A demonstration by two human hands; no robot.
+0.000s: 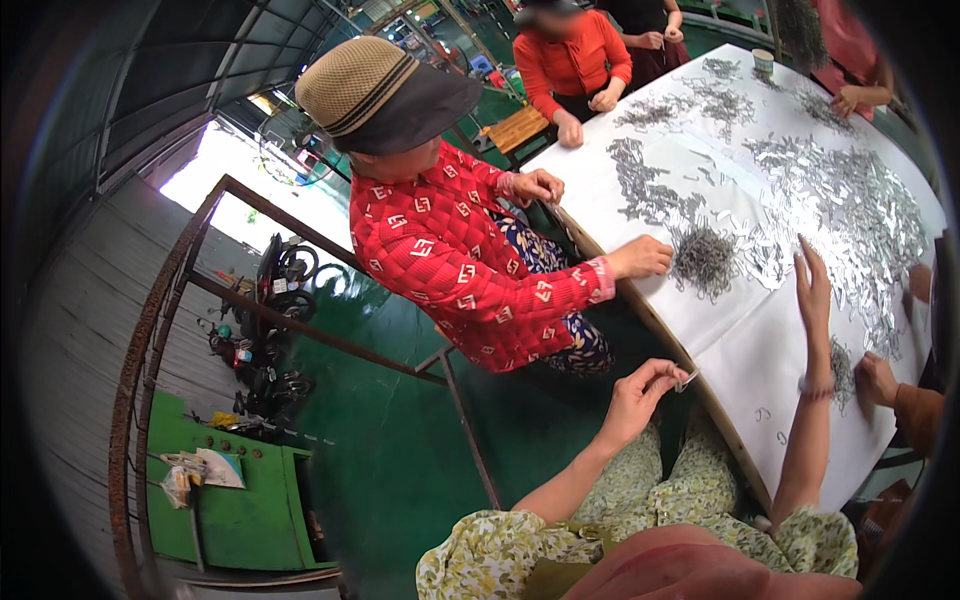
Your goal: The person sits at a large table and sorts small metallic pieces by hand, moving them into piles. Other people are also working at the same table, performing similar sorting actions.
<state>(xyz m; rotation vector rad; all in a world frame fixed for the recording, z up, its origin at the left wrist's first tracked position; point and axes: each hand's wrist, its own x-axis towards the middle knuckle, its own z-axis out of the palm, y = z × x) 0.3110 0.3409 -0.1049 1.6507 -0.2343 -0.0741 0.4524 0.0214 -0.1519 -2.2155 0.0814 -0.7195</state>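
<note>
My left hand (640,403) is just off the table's near edge, thumb and fingers pinched on a small silver metal piece (686,381). Its exact form is too small to make out. My right hand (815,285) reaches over the white table (735,355) with its fingers stretched out. Their tips are beside a wide spread of thin, flat metal strips (765,255), and nothing shows in the hand. To the left of that hand lies a dense heap of bent wire pieces (703,262). A few loose wire hooks (763,414) lie between my forearms.
A co-worker in a red patterned shirt (450,260) works at the table's left edge, one hand by the wire heap. More people stand around the far and right sides. A cup (763,65) stands at the back. A rusty metal frame (300,315) rises at left.
</note>
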